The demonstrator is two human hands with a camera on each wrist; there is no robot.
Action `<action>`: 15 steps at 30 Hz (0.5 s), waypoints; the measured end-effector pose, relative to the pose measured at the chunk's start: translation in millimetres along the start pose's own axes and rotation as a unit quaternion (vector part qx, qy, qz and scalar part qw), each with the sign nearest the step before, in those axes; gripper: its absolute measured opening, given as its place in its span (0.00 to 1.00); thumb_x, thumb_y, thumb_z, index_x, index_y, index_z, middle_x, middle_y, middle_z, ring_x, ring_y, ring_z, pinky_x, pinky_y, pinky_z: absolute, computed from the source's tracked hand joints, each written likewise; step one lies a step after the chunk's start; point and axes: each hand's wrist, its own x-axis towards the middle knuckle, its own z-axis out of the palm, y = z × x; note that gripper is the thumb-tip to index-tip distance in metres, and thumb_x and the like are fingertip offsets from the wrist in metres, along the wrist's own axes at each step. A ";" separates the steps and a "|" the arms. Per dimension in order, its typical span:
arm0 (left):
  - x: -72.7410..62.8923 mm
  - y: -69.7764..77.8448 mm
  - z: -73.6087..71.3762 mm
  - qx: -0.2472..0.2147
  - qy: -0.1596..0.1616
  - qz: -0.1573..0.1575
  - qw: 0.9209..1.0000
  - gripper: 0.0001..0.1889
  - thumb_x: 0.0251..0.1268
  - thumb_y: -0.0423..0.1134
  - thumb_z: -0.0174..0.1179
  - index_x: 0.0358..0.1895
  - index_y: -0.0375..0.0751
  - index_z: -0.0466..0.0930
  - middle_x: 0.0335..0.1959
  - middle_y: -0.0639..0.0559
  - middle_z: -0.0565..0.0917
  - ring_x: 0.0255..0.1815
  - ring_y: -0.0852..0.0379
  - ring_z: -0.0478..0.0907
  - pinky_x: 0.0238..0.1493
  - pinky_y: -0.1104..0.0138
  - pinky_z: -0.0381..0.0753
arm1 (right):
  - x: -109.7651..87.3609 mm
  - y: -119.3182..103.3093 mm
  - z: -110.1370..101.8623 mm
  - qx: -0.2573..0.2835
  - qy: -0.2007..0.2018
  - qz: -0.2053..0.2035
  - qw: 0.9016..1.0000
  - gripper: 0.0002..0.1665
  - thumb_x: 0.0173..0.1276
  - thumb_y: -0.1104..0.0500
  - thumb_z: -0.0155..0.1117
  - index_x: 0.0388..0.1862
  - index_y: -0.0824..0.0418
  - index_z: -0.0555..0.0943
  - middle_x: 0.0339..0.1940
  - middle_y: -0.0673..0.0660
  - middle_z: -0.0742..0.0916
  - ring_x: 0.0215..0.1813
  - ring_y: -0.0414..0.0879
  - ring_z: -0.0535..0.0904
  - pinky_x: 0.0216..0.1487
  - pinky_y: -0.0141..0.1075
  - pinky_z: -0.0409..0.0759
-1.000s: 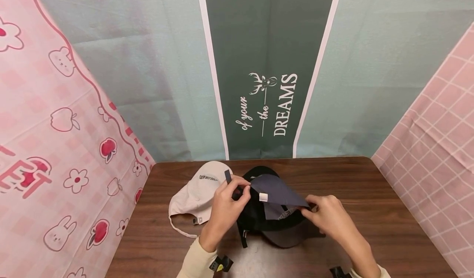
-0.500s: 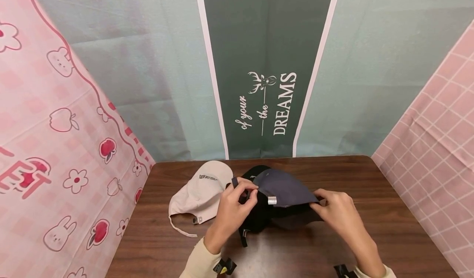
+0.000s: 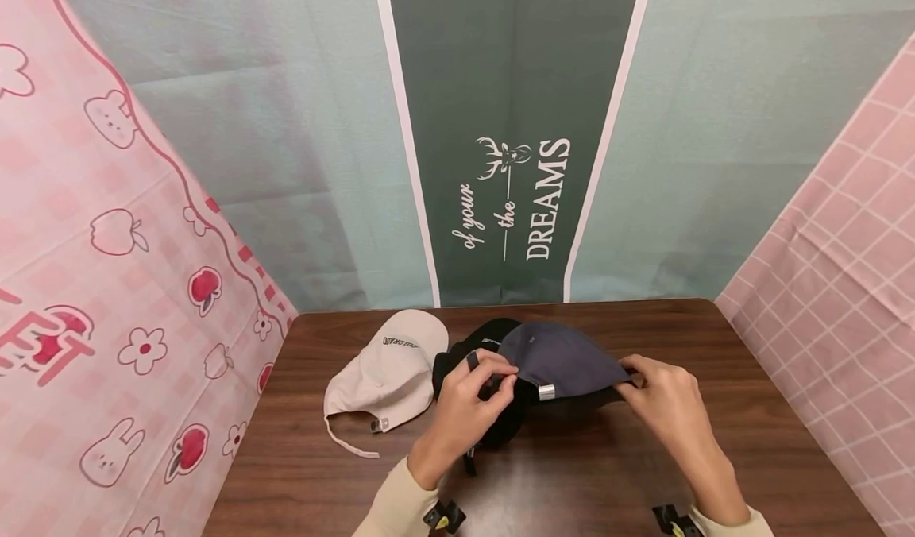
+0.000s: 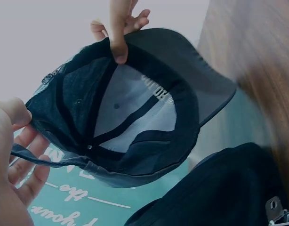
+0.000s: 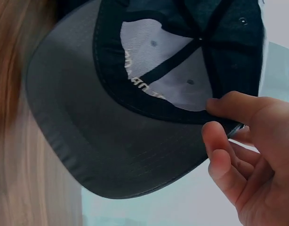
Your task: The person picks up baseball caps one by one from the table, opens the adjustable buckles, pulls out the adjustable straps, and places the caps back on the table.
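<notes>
A dark blue-grey baseball cap (image 3: pixel 568 358) is stretched between both hands, its crown toward the back and its inside facing the wrist cameras. My left hand (image 3: pixel 472 402) pinches the back edge of the cap near its strap (image 4: pixel 45 161), which passes across the fingers in the left wrist view. My right hand (image 3: pixel 668 402) grips the sweatband where the brim (image 5: pixel 111 146) begins, thumb on the inside. A silver-white tag (image 3: pixel 546 392) shows on the cap's side. Behind and left of it lies a black cap (image 3: pixel 457 354), partly hidden by my left hand.
An off-white cap (image 3: pixel 396 362) with dark lettering lies on the left, its loose strap (image 3: pixel 350 444) reaching toward the front. The brown wooden table (image 3: pixel 743 442) meets a green printed cloth (image 3: pixel 500 203) at the back. Pink patterned cloths hang on both sides.
Both hands have moved right with the blue-grey cap. Its crown has tilted so that the outside now faces the head camera, and the inside and brim have gone from that view.
</notes>
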 end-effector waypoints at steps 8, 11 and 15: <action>-4.1 -4.9 16.9 0.008 0.006 0.034 0.999 0.10 0.64 0.25 0.70 0.44 0.42 0.87 0.42 0.52 0.86 0.43 0.60 0.84 0.41 0.76 0.84 | 0.1 17.1 13.3 0.006 0.058 -0.013 0.998 0.19 0.44 0.75 0.84 0.37 0.66 0.89 0.30 0.63 0.92 0.25 0.54 0.87 0.23 0.41 0.79; -6.1 -7.1 22.3 0.013 0.008 0.041 0.999 0.10 0.64 0.26 0.70 0.44 0.43 0.87 0.42 0.52 0.86 0.44 0.59 0.84 0.45 0.77 0.83 | -1.0 23.2 18.5 0.006 0.072 -0.011 0.997 0.18 0.45 0.77 0.82 0.35 0.66 0.88 0.28 0.63 0.91 0.24 0.54 0.85 0.21 0.38 0.76; -9.3 -10.2 28.5 0.033 0.005 0.057 0.998 0.10 0.63 0.26 0.71 0.43 0.44 0.88 0.42 0.54 0.87 0.44 0.59 0.84 0.49 0.75 0.84 | -1.3 31.0 24.9 0.003 0.088 -0.009 0.996 0.18 0.44 0.80 0.77 0.34 0.67 0.87 0.27 0.64 0.91 0.23 0.55 0.84 0.21 0.37 0.75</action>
